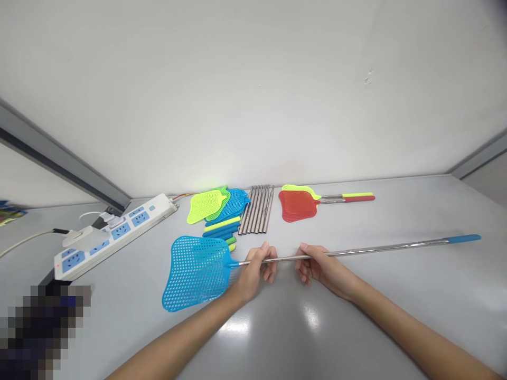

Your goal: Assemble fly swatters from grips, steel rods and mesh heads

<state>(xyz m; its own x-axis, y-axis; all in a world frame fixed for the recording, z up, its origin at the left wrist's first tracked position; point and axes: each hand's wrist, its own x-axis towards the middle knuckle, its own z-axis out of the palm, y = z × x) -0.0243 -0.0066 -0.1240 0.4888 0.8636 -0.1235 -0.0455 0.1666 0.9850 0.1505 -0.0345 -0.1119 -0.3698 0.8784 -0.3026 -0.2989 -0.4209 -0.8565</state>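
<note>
A blue fly swatter (197, 273) with a long, drawn-out metal rod lies across my view, its mesh head at left and its blue grip (463, 239) at far right. My left hand (255, 272) is closed round the rod just beside the head. Farther right along the same rod, my right hand (317, 264) pinches it between thumb and fingers. Beyond my left hand are loose swatter heads in yellow (205, 205), green and blue (234, 203). Coloured grip sleeves (222, 230) lie below them, partly hidden by the blue mesh.
Several metal rods (257, 211) lie side by side near the wall. Two short swatters, one red (298, 206) and one yellow (301, 188), overlap to their right. At left a white power strip (119, 235) holds plugs with cables. A pixelated dark patch covers the lower left corner.
</note>
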